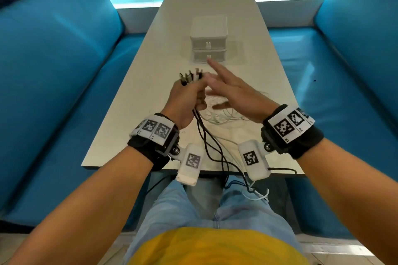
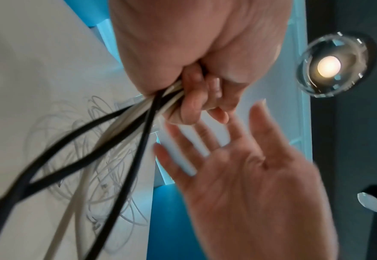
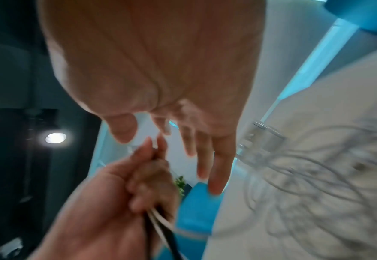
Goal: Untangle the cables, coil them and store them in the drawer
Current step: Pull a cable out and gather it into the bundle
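My left hand (image 1: 189,94) is raised above the table and grips a bundle of black and white cables (image 2: 138,126) in its fist. Their plug ends (image 1: 190,76) stick up out of the top of the fist. The cables (image 1: 212,146) hang down from the fist and trail over the table's near edge toward my lap. My right hand (image 1: 232,90) is just to the right of the left, with fingers spread and straight, holding nothing. A loose tangle of white cable (image 1: 224,112) lies on the table under both hands. The white two-drawer box (image 1: 208,38) stands further back, both drawers closed.
The long pale table (image 1: 133,101) runs away from me between two blue sofas (image 1: 53,71). A clear flat cover (image 1: 237,54) lies around the drawer box. Both wrist views are blurred. A ceiling lamp (image 2: 328,66) shows behind the left hand.
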Available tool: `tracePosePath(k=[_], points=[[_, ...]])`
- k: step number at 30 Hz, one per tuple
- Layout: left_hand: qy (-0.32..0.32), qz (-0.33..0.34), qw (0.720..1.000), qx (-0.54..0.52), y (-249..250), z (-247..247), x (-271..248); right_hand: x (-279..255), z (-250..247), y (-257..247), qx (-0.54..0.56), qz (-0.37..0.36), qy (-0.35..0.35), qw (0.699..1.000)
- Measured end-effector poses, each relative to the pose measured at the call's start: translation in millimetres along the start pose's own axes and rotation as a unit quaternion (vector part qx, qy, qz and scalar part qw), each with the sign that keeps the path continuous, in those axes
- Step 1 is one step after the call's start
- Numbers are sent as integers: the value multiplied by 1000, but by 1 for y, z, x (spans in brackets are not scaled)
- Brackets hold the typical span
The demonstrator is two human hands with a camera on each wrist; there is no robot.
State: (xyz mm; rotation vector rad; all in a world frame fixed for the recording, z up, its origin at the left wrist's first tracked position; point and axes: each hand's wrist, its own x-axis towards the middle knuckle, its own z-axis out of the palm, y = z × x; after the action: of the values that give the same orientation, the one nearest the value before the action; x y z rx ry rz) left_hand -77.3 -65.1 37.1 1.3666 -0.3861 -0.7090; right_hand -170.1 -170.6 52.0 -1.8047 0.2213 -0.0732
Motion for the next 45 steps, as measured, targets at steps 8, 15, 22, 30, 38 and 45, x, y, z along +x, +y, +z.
tracePosePath(k=[8,15,22,30,38,45], points=[[-26,-42,985,-164,13,-38,6,15,-11,68,-311,56,-45,948],[-39,-111,986,-119,3,-56,12,31,-47,68,-337,-1,150,929],[-12,-27,991,128,-12,-8,29,22,-32,14,-72,-107,184,975],[-15,-12,990,140,-13,-13,30,13,-48,37,-182,-24,164,969],[10,-18,999,-37,-7,-56,15,33,-58,105,-449,231,86,859],[-29,5,999,-25,-2,-62,12,47,-52,80,-394,120,137,901]])
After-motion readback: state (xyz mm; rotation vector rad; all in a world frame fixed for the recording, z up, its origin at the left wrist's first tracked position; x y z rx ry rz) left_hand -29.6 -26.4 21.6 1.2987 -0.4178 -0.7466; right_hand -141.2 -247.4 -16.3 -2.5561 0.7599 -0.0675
